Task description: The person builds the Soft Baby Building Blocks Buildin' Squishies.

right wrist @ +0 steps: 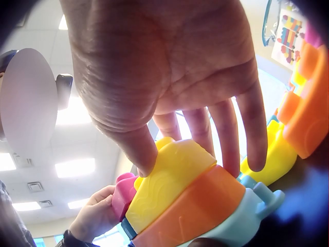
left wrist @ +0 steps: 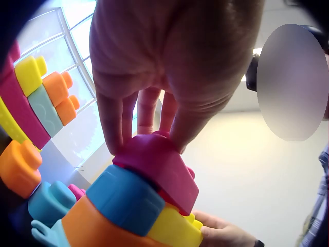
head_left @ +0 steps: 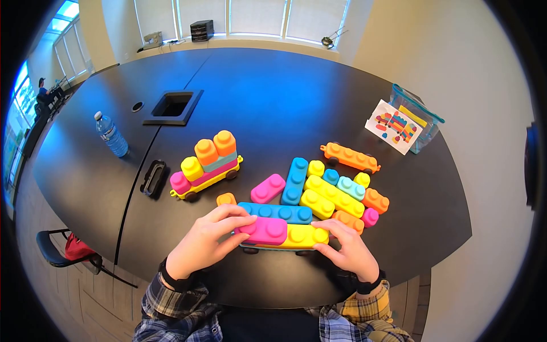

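My left hand (head_left: 199,242) pinches a pink building block (head_left: 268,229) between thumb and fingers. That block sits slightly tilted over a blue block (left wrist: 126,198) and the end of a yellow block (head_left: 307,235). With thumb and fingers on opposite sides, my right hand (head_left: 350,251) grips the yellow block's other end. Under these lie an orange block (right wrist: 198,206) and a light blue wheeled wagon base (right wrist: 241,218), mostly hidden from above. Just behind the wagon is a long blue block (head_left: 276,213), with a small orange block (head_left: 226,199) at its left.
A built-up yellow wagon (head_left: 213,180) stands left. Several loose blocks, including a long yellow one (head_left: 336,195), cluster right, before an orange wagon base (head_left: 350,157). A picture card (head_left: 393,126) leans on a clear bag (head_left: 428,134). Further left are a water bottle (head_left: 111,135) and black tray (head_left: 152,179).
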### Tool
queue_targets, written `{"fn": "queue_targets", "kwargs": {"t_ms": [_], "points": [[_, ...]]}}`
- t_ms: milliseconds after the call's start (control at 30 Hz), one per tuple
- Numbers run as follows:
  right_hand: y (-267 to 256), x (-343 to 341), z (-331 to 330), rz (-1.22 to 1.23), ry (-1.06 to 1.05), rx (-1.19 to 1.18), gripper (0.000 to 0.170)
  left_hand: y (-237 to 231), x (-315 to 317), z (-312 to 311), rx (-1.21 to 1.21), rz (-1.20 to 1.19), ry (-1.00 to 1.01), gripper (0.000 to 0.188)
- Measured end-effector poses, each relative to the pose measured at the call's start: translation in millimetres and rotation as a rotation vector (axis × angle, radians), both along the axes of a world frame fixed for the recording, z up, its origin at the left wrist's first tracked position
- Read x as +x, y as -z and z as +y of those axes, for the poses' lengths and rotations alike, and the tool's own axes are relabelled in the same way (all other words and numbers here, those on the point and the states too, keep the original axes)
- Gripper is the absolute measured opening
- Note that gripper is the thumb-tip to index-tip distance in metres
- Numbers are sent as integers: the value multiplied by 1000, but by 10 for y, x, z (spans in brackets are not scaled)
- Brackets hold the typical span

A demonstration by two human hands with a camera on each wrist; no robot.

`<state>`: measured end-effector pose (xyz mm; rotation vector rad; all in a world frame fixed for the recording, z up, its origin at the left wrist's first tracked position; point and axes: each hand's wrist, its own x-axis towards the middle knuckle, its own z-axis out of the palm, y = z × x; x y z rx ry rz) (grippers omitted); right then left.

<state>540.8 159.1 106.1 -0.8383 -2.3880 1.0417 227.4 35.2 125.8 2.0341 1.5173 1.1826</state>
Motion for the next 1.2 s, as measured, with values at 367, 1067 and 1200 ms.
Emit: {"fn": "queue_targets", "kwargs": {"t_ms": [367,1067,1200], "points": [[14,10,9,3,-1,4,45,50,55,-57,36,44,-27,38],[33,-12,25,21,-24,49,46,-20,112,-52,30,17,-76,50],[29,-20,24,18,-22,40,46,98,94,-15,1,-24,-86,47]]}}
